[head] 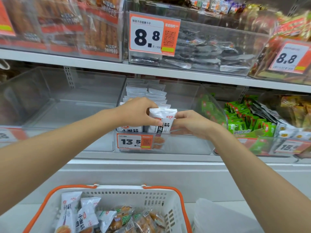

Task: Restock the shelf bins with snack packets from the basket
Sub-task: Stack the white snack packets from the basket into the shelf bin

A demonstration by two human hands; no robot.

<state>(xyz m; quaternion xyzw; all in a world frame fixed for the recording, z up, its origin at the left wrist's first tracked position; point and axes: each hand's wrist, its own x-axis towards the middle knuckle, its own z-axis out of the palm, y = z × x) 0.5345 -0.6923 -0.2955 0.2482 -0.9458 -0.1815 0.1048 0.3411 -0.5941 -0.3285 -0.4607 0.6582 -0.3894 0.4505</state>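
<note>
the basket (127, 198) sits nearest, below the bin, with loose packets (87, 214) left to shelve. up in the bin (185, 143), just behind its 13.5 tag (134, 141), the left hand (138, 111) grips a small stack (162, 121) of white packets, thumb across the front, fingers curled behind. the right hand (190, 123) pinches the stack's right edge, likely to keep it square and upright at the bin's front, ahead of the row (144, 93).
</note>
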